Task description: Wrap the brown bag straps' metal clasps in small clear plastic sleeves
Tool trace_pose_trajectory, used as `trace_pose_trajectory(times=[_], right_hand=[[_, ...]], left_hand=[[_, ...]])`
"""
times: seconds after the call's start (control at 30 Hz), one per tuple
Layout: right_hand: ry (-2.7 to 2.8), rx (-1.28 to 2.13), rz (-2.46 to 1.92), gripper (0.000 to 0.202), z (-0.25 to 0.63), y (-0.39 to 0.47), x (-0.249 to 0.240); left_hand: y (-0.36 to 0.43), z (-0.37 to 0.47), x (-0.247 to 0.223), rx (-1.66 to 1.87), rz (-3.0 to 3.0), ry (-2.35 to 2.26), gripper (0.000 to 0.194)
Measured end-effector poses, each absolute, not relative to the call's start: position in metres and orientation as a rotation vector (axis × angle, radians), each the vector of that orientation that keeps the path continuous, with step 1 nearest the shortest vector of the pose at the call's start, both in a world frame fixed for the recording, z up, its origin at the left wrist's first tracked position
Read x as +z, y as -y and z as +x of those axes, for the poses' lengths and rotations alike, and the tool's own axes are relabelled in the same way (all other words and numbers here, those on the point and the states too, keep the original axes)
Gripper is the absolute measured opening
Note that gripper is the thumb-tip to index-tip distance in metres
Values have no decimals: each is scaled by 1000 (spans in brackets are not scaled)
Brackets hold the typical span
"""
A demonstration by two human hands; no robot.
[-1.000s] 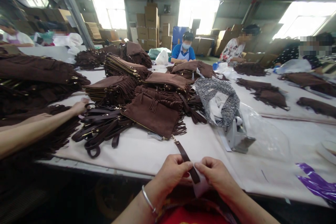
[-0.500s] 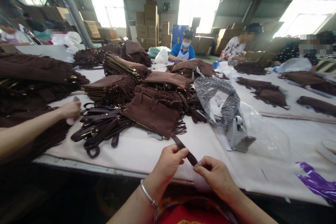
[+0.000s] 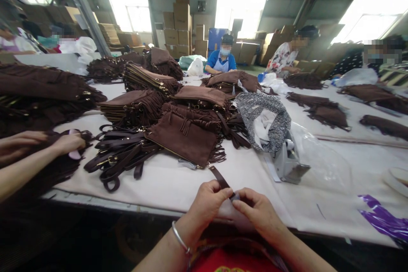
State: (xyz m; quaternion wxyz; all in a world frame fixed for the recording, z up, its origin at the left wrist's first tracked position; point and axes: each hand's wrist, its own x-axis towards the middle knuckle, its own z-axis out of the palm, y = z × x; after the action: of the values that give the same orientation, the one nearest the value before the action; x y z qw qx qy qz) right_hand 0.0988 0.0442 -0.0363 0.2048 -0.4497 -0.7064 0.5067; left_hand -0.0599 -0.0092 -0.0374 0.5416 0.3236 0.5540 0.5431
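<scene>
My left hand (image 3: 207, 202) is closed on a dark brown strap (image 3: 219, 176), thumb on top, at the table's front edge. The strap's upper end lies by the corner of a brown fringed zip bag (image 3: 186, 138). Close against it, my right hand (image 3: 258, 210) pinches a thin greyish see-through sheet (image 3: 235, 197) at the strap's lower end; that end is hidden between my fingers. Left of the bag lies a heap of dark straps (image 3: 123, 157) with gold-coloured clasps.
Stacked brown bags (image 3: 130, 104) stand behind the heap. At right are a tape dispenser (image 3: 291, 165), a grey knitted cloth (image 3: 264, 112) and purple plastic (image 3: 385, 221). A co-worker's hands (image 3: 68, 142) work over bags at left. Other people sit across the table.
My hands have come closer together at the strap's lower end, and less of it shows. The co-worker's hand at left has moved down onto the bags, and a second hand has appeared.
</scene>
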Motion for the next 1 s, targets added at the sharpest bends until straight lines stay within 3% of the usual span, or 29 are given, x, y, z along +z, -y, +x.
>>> trace_pose_trajectory(times=[0.13,0.27,0.4,0.53,0.77,1.0], right_hand=[[1932,1544,-1264,20,93,-44,-27],[1703,1889,-1303,30,99,-39,-16],[1595,2133,-1330,35,110,-33,-12],[1789,1941,-1433,37,110,-35,-15],[1902,1502,-1371,43,81,-57,-19],[1469,1806,-1252,41,45,-69,-27]], left_hand=[[9,-61,-42,1262,625,-1213,26],[-6,-79,-45,1229,100,-945,33],[-28,-86,-50,1371,-196,-992,28],[-37,-77,-51,1446,-190,-1038,12],[-27,-62,-42,1432,89,-871,28],[-10,-56,-52,1505,234,-819,42]])
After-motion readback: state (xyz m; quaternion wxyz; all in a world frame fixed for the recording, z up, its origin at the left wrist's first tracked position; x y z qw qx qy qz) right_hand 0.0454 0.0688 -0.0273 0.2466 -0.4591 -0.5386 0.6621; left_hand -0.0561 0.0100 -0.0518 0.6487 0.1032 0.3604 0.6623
